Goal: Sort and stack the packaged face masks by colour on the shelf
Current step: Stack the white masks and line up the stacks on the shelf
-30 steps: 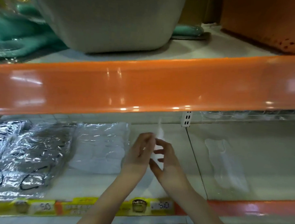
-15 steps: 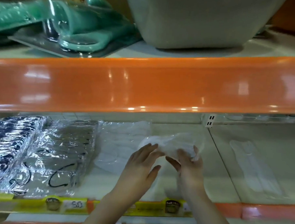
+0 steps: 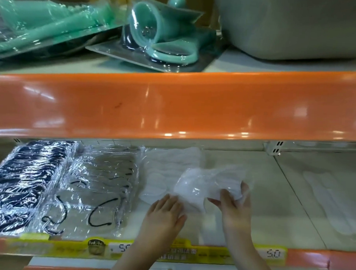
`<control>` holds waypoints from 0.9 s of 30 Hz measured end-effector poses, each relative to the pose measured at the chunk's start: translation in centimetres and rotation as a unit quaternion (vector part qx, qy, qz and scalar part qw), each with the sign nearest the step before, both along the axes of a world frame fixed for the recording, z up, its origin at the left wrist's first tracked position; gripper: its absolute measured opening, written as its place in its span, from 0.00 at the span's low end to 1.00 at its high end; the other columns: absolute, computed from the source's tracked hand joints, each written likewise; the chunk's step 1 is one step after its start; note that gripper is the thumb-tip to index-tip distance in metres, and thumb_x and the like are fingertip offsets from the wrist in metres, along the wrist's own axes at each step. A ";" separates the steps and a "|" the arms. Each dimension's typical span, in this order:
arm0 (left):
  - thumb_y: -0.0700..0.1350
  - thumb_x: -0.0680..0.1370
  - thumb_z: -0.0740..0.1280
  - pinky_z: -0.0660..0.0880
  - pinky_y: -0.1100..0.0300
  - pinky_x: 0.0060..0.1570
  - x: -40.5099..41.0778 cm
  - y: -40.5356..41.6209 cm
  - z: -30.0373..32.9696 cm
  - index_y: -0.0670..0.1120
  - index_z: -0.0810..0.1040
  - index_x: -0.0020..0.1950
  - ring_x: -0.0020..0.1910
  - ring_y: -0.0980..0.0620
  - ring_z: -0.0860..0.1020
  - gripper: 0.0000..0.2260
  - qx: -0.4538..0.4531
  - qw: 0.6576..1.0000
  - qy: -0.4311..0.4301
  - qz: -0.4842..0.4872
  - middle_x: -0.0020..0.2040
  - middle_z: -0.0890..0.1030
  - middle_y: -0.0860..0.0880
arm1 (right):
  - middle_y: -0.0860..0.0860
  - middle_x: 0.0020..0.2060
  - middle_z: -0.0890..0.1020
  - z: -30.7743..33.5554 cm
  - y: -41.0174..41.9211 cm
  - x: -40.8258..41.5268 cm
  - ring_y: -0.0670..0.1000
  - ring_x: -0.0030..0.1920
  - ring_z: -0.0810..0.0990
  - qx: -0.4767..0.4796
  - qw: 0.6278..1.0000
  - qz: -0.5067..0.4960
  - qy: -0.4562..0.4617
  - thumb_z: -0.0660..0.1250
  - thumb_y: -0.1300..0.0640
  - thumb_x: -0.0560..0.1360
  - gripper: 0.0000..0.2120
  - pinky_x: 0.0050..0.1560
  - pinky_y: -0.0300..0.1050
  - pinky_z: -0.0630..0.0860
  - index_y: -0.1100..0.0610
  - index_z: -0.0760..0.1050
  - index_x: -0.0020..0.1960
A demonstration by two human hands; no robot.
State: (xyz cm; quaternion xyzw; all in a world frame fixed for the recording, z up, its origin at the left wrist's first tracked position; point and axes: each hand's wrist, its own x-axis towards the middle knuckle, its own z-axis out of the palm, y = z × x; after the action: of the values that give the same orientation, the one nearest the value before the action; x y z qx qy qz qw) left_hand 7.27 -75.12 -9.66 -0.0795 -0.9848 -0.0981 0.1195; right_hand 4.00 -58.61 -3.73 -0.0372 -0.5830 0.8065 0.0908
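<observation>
A white packaged face mask (image 3: 203,185) lies spread just above the lower shelf (image 3: 261,226), between both of my hands. My right hand (image 3: 234,200) grips its right end, thumb on top and fingers behind the crinkled wrap. My left hand (image 3: 165,214) lies flat with straight fingers against the pack's lower left edge. Behind and to the left sits a stack of white masks (image 3: 161,175). Further left are a stack of grey masks with black ear loops (image 3: 97,188) and a stack of dark blue masks (image 3: 22,185).
A single white mask pack (image 3: 329,202) lies in the right bay, past the shelf divider (image 3: 296,197). The orange lip of the upper shelf (image 3: 174,106) hangs low over the masks. Teal packaged goods (image 3: 161,36) and a grey tub (image 3: 290,27) sit above. Yellow price strip (image 3: 127,249) edges the front.
The view has shifted left. The white pack, first held upright and narrow between both hands, has been turned and spread flat; my left hand has opened against its edge.
</observation>
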 end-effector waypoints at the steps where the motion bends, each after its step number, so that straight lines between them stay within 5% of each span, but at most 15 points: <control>1: 0.57 0.74 0.57 0.78 0.60 0.50 0.0 -0.1 -0.1 0.54 0.80 0.47 0.55 0.52 0.80 0.14 0.004 1.000 -0.001 -0.004 0.52 0.82 0.55 | 0.58 0.51 0.77 -0.5 -0.2 0.0 0.46 0.42 0.81 0.006 1.000 0.012 -0.012 0.57 0.74 0.78 0.17 0.38 0.41 0.80 0.54 0.70 0.56; 3: 0.57 0.74 0.58 0.78 0.59 0.51 -0.1 -0.1 -0.1 0.53 0.79 0.50 0.54 0.52 0.79 0.14 0.012 1.000 -0.003 -0.011 0.51 0.81 0.55 | 0.61 0.56 0.76 -1.2 -0.4 0.0 0.50 0.47 0.80 0.014 0.999 0.024 -0.030 0.57 0.74 0.77 0.19 0.40 0.43 0.81 0.56 0.69 0.62; 5: 0.57 0.73 0.58 0.77 0.59 0.50 -0.2 -0.1 0.0 0.51 0.79 0.50 0.52 0.52 0.78 0.15 0.013 1.000 -0.003 -0.010 0.49 0.80 0.55 | 0.58 0.58 0.75 -1.7 -0.6 -0.1 0.53 0.49 0.79 0.030 0.999 0.023 -0.038 0.57 0.74 0.77 0.26 0.42 0.45 0.82 0.47 0.67 0.64; 9: 0.51 0.71 0.59 0.76 0.62 0.41 0.2 0.0 0.6 0.51 0.80 0.46 0.47 0.53 0.79 0.11 0.049 0.998 0.030 0.012 0.45 0.80 0.55 | 0.58 0.53 0.78 -2.7 -0.5 -0.5 0.55 0.45 0.82 0.116 0.989 0.016 -0.093 0.60 0.73 0.75 0.18 0.41 0.48 0.80 0.60 0.67 0.62; 13: 0.44 0.72 0.60 0.74 0.61 0.32 0.9 -0.2 1.6 0.49 0.81 0.42 0.37 0.51 0.79 0.10 0.073 0.991 0.111 0.009 0.39 0.81 0.54 | 0.57 0.48 0.80 -3.1 -0.8 -0.7 0.55 0.43 0.82 0.152 0.976 0.055 -0.148 0.62 0.69 0.69 0.19 0.36 0.47 0.79 0.57 0.69 0.58; 18: 0.42 0.71 0.62 0.75 0.58 0.37 0.7 -0.4 1.4 0.48 0.80 0.46 0.45 0.50 0.79 0.09 0.082 0.984 0.159 -0.010 0.45 0.80 0.52 | 0.61 0.45 0.80 -3.2 -1.9 -0.5 0.55 0.36 0.80 0.187 0.964 0.103 -0.158 0.64 0.65 0.65 0.20 0.32 0.43 0.76 0.59 0.69 0.56; 21: 0.46 0.65 0.75 0.78 0.55 0.45 0.6 -0.8 0.8 0.51 0.75 0.55 0.54 0.47 0.80 0.20 0.048 0.996 0.071 -0.016 0.54 0.81 0.49 | 0.56 0.43 0.80 -3.2 -2.2 -0.1 0.52 0.35 0.80 0.233 0.950 0.125 -0.167 0.68 0.65 0.71 0.18 0.34 0.42 0.78 0.58 0.67 0.58; 23: 0.53 0.60 0.80 0.78 0.52 0.47 0.5 -1.1 0.2 0.53 0.73 0.58 0.57 0.44 0.80 0.30 0.007 1.000 -0.003 -0.001 0.58 0.81 0.47 | 0.50 0.44 0.77 -3.0 -2.3 0.1 0.45 0.38 0.77 0.310 0.931 0.127 -0.148 0.68 0.62 0.73 0.18 0.34 0.28 0.72 0.57 0.65 0.59; 25: 0.56 0.60 0.79 0.79 0.50 0.47 0.4 -1.4 -0.2 0.56 0.74 0.55 0.57 0.43 0.80 0.27 -0.013 0.999 -0.034 0.012 0.58 0.80 0.46 | 0.52 0.50 0.76 -2.7 -2.2 0.1 0.48 0.44 0.76 0.381 0.912 0.101 -0.116 0.70 0.61 0.73 0.22 0.37 0.29 0.68 0.58 0.65 0.63; 27: 0.57 0.64 0.73 0.79 0.50 0.47 0.2 -1.6 -0.3 0.58 0.76 0.52 0.57 0.44 0.80 0.18 -0.014 0.999 -0.042 0.024 0.57 0.80 0.47 | 0.59 0.55 0.76 -2.7 -2.0 -0.1 0.58 0.54 0.75 0.461 0.885 0.031 -0.057 0.73 0.63 0.70 0.28 0.53 0.42 0.69 0.65 0.66 0.67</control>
State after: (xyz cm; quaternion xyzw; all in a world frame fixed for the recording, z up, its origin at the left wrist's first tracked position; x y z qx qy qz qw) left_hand 7.49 -76.71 -9.95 -0.0534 -0.9919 -0.0844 0.0791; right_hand 3.92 -60.64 -6.42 -0.0189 -0.8943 0.4454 0.0392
